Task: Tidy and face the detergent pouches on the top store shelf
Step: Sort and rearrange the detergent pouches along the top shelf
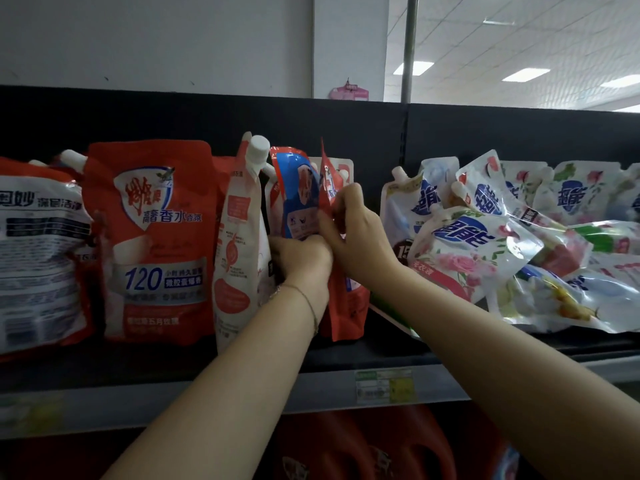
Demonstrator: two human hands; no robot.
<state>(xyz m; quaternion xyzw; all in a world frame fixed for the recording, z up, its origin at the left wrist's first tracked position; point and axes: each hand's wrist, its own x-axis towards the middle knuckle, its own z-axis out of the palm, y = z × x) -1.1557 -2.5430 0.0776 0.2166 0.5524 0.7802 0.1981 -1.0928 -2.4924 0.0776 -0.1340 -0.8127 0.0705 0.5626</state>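
Bottom of frame: red jugs point(363, 445) on the lower shelf and a price tag point(384, 386) on the shelf edge point(207, 386). Ignore both.

Both hands are up at frame centre.
- Your left hand point(301, 252) is curled round the lower part of the blue-and-red pouch point(294, 199). The fingertips are hidden behind the knuckles.
- Your right hand point(353, 230) pinches the near edge of the red pouch point(343, 306). That pouch stands edge-on to you, touching the blue-and-red one on its right.

Step in hand, as I read it: turning these two centre pouches face-out.

To their left, the white pouch point(239, 237) is also side-on. The big red pouch point(156, 237) already faces front.

Next move probably calls for rotating the red pouch flat to the front. Stand it upright with its base seated on the shelf, and use your left hand to stop its neighbour tipping.

Further right, the floral pouch heap point(485, 244) is slumped and overlapping. It still needs standing up and facing.
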